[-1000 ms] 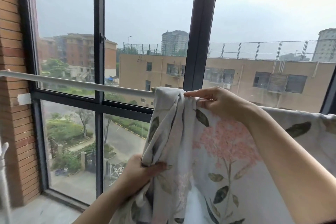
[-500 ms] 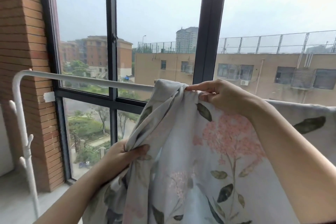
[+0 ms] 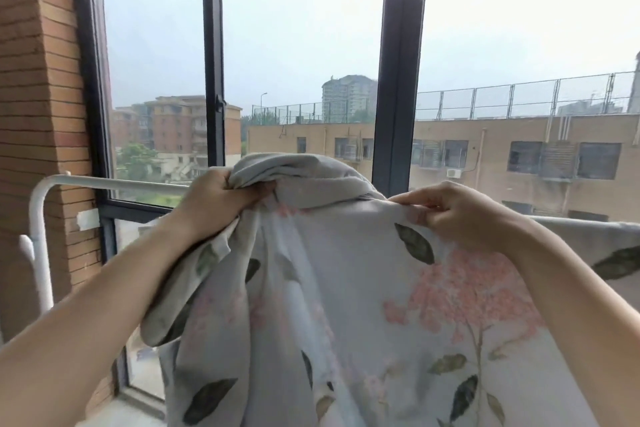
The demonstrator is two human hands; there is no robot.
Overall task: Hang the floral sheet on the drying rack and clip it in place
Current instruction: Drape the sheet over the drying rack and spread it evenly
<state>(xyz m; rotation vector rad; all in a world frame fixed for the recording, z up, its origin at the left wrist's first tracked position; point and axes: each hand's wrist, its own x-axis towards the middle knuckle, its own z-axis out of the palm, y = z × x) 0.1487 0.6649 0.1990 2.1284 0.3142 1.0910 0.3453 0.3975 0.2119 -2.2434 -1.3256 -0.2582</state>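
A red-brown brick wall [image 3: 38, 114] is noted at the far left. The white tubular metal drying rack [image 3: 114, 183] stands just beside it, and its top rail runs rightward in front of the dark-framed window [image 3: 398, 62].

The left hand [image 3: 214, 201] is closed round a bunched fold of the pale grey sheet printed with pink flowers and green leaves [image 3: 346, 288], held at about rail height. Whether the bunch rests on the rail cannot be told.

The right hand [image 3: 460, 215] is seen pinching the sheet's top edge between thumb and fingers. Further right, the sheet is draped over the rail.

The hanging step is judged to be in hand and part done. The next move is judged to call for the bunched portion to be drawn leftward along the bare rail and smoothed flat. Clipping is not yet begun, and nothing to clip with is in view.
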